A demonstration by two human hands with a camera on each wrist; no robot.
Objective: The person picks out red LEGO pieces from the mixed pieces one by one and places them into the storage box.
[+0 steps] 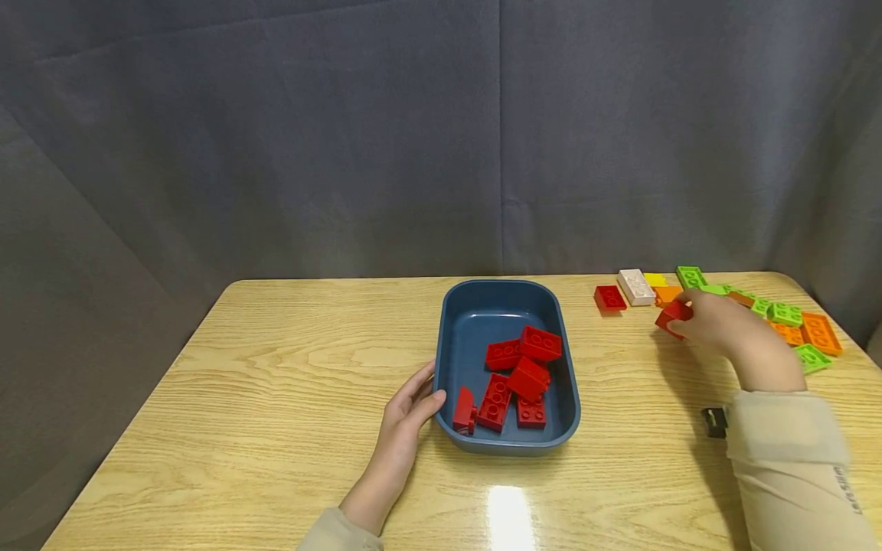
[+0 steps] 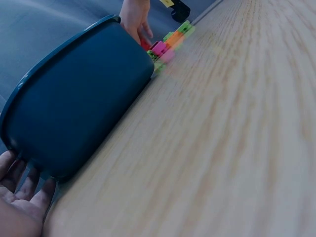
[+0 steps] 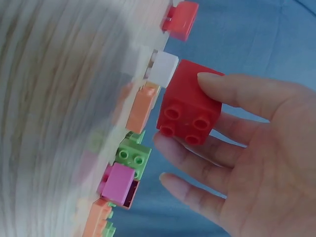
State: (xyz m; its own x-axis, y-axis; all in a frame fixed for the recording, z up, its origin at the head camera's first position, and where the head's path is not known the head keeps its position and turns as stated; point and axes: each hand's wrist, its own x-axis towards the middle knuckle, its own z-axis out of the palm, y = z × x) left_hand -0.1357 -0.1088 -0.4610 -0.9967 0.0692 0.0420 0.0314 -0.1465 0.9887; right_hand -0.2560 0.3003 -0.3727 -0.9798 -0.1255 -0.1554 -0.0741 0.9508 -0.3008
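In the head view, a deep blue plastic bin (image 1: 565, 367) with several red toy bricks (image 1: 540, 344) inside stands on the table. My left hand (image 1: 406, 409) rests on its near left side, thumb at the rim and fingers against the outer wall. In the left wrist view those fingertips (image 2: 47, 190) touch the bin (image 2: 84, 98) low on its wall. To the right, my right hand (image 1: 723, 329) pinches a red brick (image 3: 190, 101) between thumb and fingers, above the table, with its studs showing in the right wrist view.
Another red brick (image 1: 609, 298) lies near the table's back edge, beside a white brick (image 1: 636, 287). Yellow, orange, green (image 1: 785, 314) and pink (image 3: 118, 182) bricks cluster at the right back. A grey curtain (image 1: 372, 153) hangs behind the table (image 1: 276, 398).
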